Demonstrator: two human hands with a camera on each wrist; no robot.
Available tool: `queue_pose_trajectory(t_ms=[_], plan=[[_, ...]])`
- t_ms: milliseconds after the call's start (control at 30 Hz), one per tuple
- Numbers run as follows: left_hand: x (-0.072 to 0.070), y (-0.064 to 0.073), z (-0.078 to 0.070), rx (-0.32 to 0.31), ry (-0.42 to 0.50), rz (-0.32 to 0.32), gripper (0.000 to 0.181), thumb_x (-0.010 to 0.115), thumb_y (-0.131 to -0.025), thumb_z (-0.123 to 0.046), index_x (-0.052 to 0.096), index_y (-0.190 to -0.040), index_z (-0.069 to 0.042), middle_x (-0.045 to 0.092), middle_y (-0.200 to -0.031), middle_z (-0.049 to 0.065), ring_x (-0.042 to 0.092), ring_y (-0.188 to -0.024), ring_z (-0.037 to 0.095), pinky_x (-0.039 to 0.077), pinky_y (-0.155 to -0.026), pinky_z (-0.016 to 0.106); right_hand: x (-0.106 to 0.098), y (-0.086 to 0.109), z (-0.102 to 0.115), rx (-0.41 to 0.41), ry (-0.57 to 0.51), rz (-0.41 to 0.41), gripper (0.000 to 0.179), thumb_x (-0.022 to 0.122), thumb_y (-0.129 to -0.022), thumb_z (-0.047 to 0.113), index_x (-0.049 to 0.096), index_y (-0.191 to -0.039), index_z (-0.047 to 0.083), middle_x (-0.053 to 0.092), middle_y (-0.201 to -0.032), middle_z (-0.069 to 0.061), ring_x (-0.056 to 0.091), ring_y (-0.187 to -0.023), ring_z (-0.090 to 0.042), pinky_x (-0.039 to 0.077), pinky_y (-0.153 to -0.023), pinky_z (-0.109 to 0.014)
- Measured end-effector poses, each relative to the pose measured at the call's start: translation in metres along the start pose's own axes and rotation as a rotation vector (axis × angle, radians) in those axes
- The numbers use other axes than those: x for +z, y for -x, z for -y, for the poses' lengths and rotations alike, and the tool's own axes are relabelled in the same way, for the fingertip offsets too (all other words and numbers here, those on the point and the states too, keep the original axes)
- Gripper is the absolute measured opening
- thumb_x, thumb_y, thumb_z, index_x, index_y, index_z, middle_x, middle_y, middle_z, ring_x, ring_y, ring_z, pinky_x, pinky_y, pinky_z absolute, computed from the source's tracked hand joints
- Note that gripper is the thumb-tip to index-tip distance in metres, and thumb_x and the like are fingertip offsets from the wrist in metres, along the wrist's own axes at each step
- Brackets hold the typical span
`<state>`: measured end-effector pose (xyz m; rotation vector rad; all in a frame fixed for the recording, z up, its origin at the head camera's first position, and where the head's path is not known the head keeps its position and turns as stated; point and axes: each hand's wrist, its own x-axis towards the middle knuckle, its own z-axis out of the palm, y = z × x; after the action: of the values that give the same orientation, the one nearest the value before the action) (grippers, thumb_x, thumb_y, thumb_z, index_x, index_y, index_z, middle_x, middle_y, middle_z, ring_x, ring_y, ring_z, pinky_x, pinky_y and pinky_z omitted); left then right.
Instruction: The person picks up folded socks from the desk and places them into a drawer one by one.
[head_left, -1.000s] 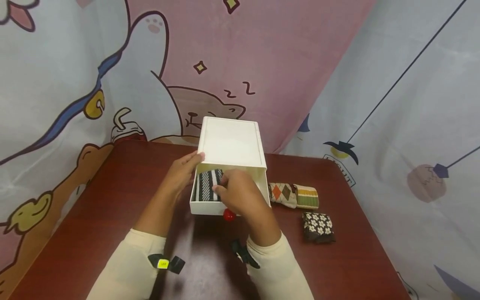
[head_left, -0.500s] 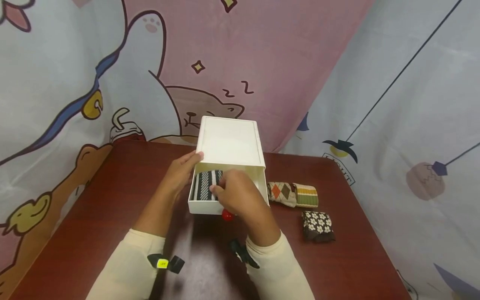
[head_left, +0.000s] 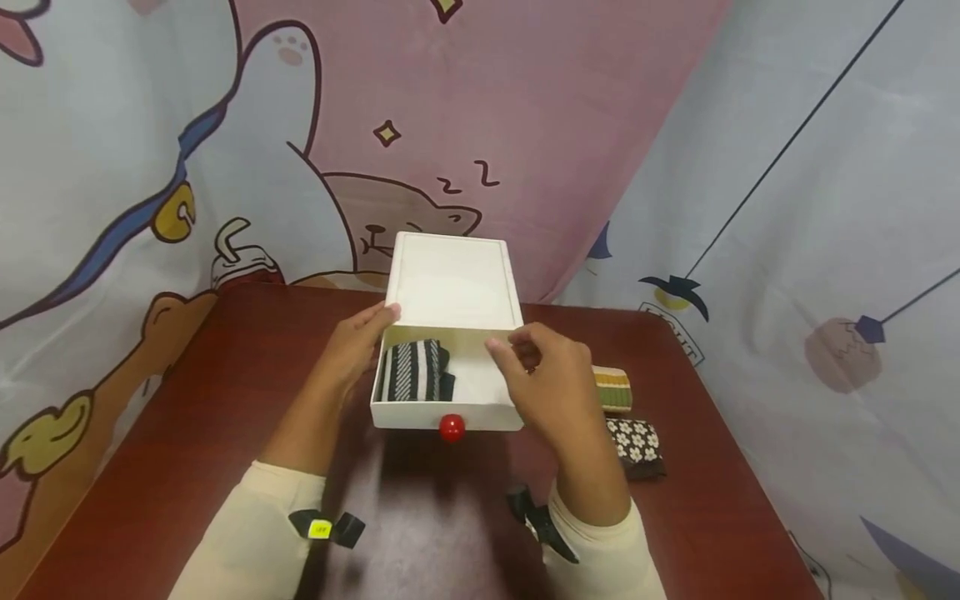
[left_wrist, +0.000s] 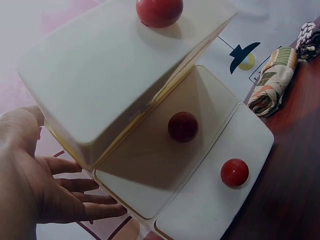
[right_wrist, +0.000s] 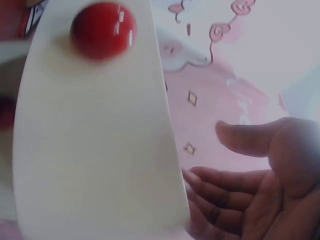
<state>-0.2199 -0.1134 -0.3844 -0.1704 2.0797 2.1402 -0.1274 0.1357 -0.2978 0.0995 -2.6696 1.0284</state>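
A white drawer unit (head_left: pixel 454 279) stands on the table, its top drawer (head_left: pixel 408 416) pulled out, with a red knob (head_left: pixel 452 427) on the front. In the drawer's left part lies a folded pair of black-and-white striped socks (head_left: pixel 412 372). My left hand (head_left: pixel 352 346) rests against the unit's left side, thumb at the top edge; the left wrist view has its fingers (left_wrist: pixel 92 197) extended along the side. Over the drawer's right wall is my right hand (head_left: pixel 555 375), holding nothing. Thumb and fingers stand apart in the right wrist view.
Right of the unit lie folded socks with yellow and green stripes (head_left: pixel 613 389) and a flowered brown pair (head_left: pixel 634 442). An argyle pair (left_wrist: pixel 270 90), mostly hidden by the right hand in the head view, shows in the left wrist view. Lower drawers (left_wrist: pixel 210 200) have red knobs.
My right hand has let go of the striped socks and moved right, out to the drawer's right wall. The socks stay in the drawer's left part. The left hand keeps its place.
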Motion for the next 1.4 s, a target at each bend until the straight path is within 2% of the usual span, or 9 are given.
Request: queue_pose_trajectory(t_ms=[100,200,367,533,633,767,1100,1400], plan=[[-0.003,0.001,-0.001,0.004,-0.011,-0.001,0.072,0.06,-0.109,-0.049,0.041,-0.17,-0.016,0.063,-0.152,0.028,0.074,-0.1,0.013,0.064,-0.093,0.032,-0.011,0.004,-0.015,-0.026,-0.03,-0.121,0.03,0.08,-0.102,0.027,0.078,-0.113,0.0,0.082,-0.097,-0.017,0.079,-0.089,-0.03,0.067,-0.082,-0.049],[-0.005,0.003,-0.002,0.003,-0.006,-0.002,0.072,0.06,-0.109,-0.049,0.04,-0.17,-0.016,0.061,-0.154,0.028,0.073,-0.1,0.012,0.065,-0.092,0.031,-0.02,0.007,-0.029,-0.041,-0.059,-0.216,0.027,0.081,-0.101,0.022,0.077,-0.113,-0.002,0.082,-0.099,-0.018,0.08,-0.09,-0.031,0.068,-0.082,-0.051],[-0.006,0.006,-0.004,-0.001,-0.008,-0.004,0.072,0.06,-0.109,-0.05,0.04,-0.17,-0.017,0.062,-0.153,0.028,0.074,-0.098,0.009,0.065,-0.09,0.028,-0.033,0.007,-0.055,0.023,-0.063,-0.253,0.035,0.079,-0.103,0.022,0.073,-0.127,-0.002,0.079,-0.117,-0.02,0.079,-0.106,-0.037,0.066,-0.093,-0.055],[-0.006,0.006,-0.004,-0.004,-0.032,-0.004,0.072,0.06,-0.109,-0.052,0.041,-0.17,-0.018,0.062,-0.154,0.027,0.073,-0.103,0.012,0.065,-0.093,0.031,-0.044,0.008,-0.081,0.179,-0.002,-0.205,0.053,0.075,-0.105,0.034,0.064,-0.143,-0.002,0.073,-0.129,-0.024,0.073,-0.118,-0.041,0.06,-0.101,-0.057],[-0.006,0.006,-0.003,-0.009,-0.032,-0.003,0.071,0.06,-0.109,-0.051,0.042,-0.169,-0.018,0.062,-0.153,0.027,0.073,-0.104,0.014,0.065,-0.093,0.031,-0.048,0.008,-0.094,0.238,0.025,-0.153,0.061,0.073,-0.106,0.039,0.06,-0.147,-0.004,0.07,-0.133,-0.026,0.069,-0.122,-0.043,0.057,-0.104,-0.059],[-0.004,0.004,-0.001,-0.016,-0.037,-0.006,0.07,0.06,-0.109,-0.052,0.043,-0.169,-0.018,0.063,-0.152,0.027,0.073,-0.105,0.014,0.064,-0.091,0.029,-0.052,0.007,-0.108,0.284,0.056,-0.112,0.068,0.072,-0.106,0.043,0.056,-0.152,-0.004,0.066,-0.139,-0.027,0.065,-0.127,-0.045,0.054,-0.108,-0.061],[0.001,0.001,0.001,-0.019,-0.058,-0.008,0.072,0.06,-0.109,-0.054,0.042,-0.169,-0.018,0.065,-0.15,0.026,0.073,-0.11,0.019,0.063,-0.089,0.028,-0.06,0.005,-0.144,0.362,0.129,-0.09,0.072,0.071,-0.106,0.042,0.05,-0.155,-0.007,0.056,-0.148,-0.034,0.052,-0.14,-0.052,0.044,-0.118,-0.068],[0.002,0.001,-0.002,-0.022,-0.073,-0.012,0.072,0.06,-0.109,-0.054,0.042,-0.169,-0.019,0.063,-0.152,0.026,0.072,-0.114,0.022,0.062,-0.09,0.028,-0.059,0.002,-0.177,0.434,0.173,0.009,0.081,0.069,-0.107,0.043,0.041,-0.159,-0.013,0.046,-0.157,-0.041,0.041,-0.149,-0.058,0.037,-0.123,-0.071]])
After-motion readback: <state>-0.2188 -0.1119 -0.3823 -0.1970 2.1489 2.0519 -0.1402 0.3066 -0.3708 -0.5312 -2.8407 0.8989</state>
